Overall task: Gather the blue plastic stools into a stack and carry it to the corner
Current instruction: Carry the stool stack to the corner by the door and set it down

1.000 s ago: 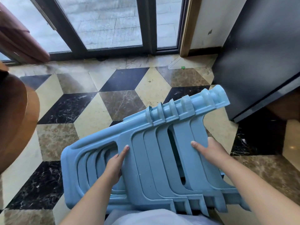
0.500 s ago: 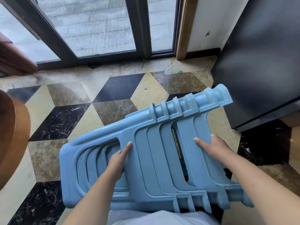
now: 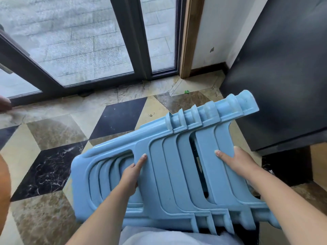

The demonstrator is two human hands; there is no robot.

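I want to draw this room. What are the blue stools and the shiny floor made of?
The blue stools look like moulded plastic: one even colour, rounded ribs, a dull sheen. The floor seems to be polished stone tiles, perhaps marble: pale veins, glossy reflections.

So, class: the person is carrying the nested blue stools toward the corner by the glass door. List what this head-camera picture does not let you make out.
- Left hand: fingers curl out of sight into an opening in the stool stack.
- Right hand: its palm side lies against the stack, unseen.
- Stool seats: turned away; only legs show.
- Green scrap on the floor: too small to identify.
- Brown object at the left edge: cut off and blurred.
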